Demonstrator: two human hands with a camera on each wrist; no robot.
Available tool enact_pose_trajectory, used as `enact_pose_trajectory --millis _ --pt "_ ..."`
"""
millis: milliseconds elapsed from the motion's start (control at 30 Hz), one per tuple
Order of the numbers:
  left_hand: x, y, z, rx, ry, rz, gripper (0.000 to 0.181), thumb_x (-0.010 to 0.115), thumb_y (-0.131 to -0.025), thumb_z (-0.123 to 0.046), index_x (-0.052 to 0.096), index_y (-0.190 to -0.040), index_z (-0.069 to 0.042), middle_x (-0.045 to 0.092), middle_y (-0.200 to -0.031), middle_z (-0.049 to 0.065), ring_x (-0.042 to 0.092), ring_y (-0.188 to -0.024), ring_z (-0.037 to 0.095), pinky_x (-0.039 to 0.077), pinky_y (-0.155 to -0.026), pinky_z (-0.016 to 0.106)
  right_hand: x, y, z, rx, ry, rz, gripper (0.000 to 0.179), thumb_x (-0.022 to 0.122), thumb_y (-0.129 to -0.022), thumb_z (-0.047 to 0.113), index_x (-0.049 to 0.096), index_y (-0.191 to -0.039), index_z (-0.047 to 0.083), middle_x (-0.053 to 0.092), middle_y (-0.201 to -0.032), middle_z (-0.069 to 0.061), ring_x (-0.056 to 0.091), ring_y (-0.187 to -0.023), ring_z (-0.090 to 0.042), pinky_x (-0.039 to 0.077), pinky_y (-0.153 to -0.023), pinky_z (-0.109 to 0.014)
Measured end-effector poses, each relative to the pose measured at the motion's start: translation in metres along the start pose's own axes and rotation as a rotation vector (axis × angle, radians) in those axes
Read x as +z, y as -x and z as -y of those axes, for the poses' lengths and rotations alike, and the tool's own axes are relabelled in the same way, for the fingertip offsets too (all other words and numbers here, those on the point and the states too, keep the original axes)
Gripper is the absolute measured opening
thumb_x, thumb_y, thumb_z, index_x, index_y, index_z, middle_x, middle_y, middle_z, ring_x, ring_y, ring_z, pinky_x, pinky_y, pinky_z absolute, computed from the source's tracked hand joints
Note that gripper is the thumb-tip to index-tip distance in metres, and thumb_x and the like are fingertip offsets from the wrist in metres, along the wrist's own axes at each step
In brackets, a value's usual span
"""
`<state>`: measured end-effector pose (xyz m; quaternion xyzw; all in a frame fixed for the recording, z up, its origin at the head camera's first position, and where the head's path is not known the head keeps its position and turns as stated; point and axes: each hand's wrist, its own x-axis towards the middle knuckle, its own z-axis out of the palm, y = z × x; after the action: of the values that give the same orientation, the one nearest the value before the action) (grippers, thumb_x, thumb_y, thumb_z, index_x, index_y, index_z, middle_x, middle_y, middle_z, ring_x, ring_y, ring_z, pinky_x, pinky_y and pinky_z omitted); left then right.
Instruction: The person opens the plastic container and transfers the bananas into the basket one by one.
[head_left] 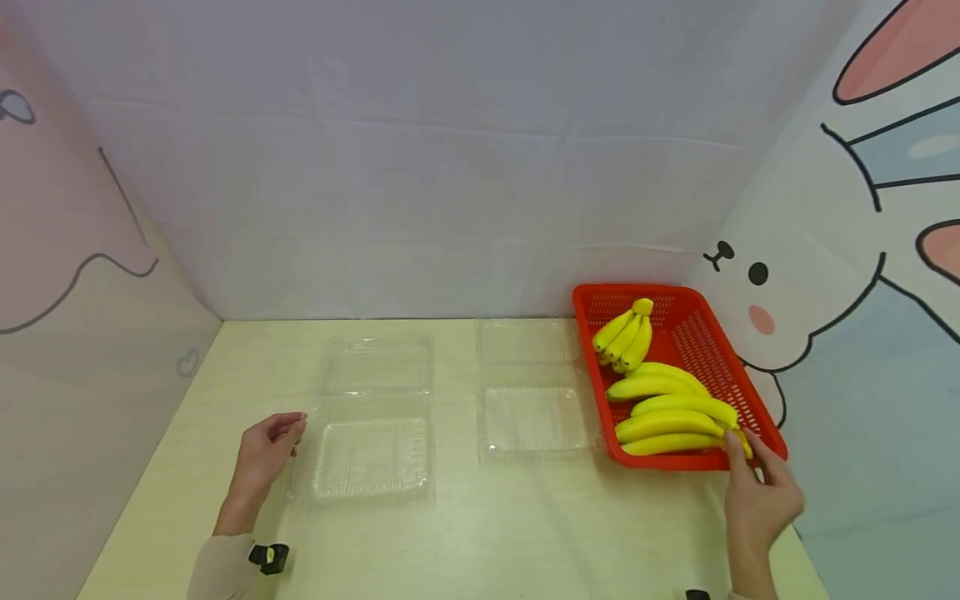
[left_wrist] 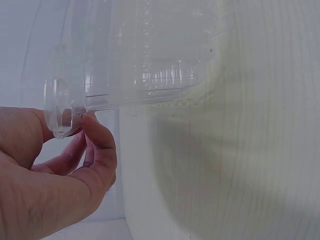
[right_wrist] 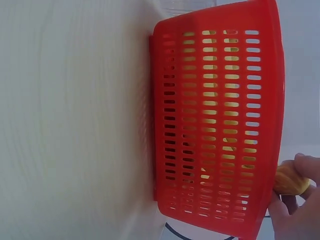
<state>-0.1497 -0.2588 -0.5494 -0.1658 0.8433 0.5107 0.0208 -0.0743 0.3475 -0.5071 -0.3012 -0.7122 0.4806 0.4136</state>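
At the left of the table, a clear plastic clamshell box [head_left: 371,458] lies unfolded. My left hand [head_left: 258,454] pinches its left edge between thumb and fingers; the left wrist view shows the box's rim [left_wrist: 65,107] at the fingertips. On the right, a bunch of yellow bananas [head_left: 667,425] lies in a red plastic basket [head_left: 592,383]. The fingers and thumb of my right hand [head_left: 761,500] grip the bunch's stem end [right_wrist: 290,179] over the near right corner of the basket. Part of the bunch is hidden behind the basket wall in the right wrist view.
Between the left box and the basket lies a second opened clear clamshell box [head_left: 536,417]. A smaller banana bunch [head_left: 628,337] rests at the basket's far end. A pale cloth wall [head_left: 420,192] closes off the back, and printed cloth [head_left: 862,400] stands to the right.
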Motion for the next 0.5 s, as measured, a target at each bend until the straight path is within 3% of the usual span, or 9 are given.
enact_pose_trajectory --millis 267,333,500 --pt "-0.0004 0.0005 -0.0006 0.012 0.003 -0.009 0.032 0.059 -0.105 -0.012 0.061 -0.129 0.008 0.066 -0.111 0.025 0.061 -0.084 0.021 0.051 -0.062 0.019 -0.0022 0.0004 -0.0013 -0.217 0.176 0.067 0.031 0.081 -0.089 0.008 0.075 -0.118 -0.003 0.055 -0.096 0.031 0.052 -0.084 0.011 0.042 -0.078 -0.002" --pt "-0.0002 0.0005 -0.0005 0.012 0.003 -0.008 0.032 0.059 -0.105 -0.013 0.061 -0.129 0.008 0.066 -0.111 0.025 0.061 -0.084 0.021 0.051 -0.062 0.019 -0.0035 -0.0006 -0.0026 -0.265 0.211 0.085 0.031 0.080 -0.089 0.004 0.074 -0.118 -0.004 0.059 -0.096 0.023 0.049 -0.083 0.012 0.040 -0.079 -0.003" --pt "-0.0001 -0.0001 -0.0004 0.004 0.002 -0.006 0.033 0.059 -0.106 -0.014 0.061 -0.130 0.008 0.066 -0.110 0.024 0.060 -0.084 0.022 0.051 -0.062 0.020 -0.0054 -0.0045 -0.0046 -0.366 0.289 0.133 0.030 0.079 -0.089 0.001 0.073 -0.119 -0.006 0.069 -0.100 -0.019 0.040 -0.084 0.014 0.034 -0.076 -0.010"
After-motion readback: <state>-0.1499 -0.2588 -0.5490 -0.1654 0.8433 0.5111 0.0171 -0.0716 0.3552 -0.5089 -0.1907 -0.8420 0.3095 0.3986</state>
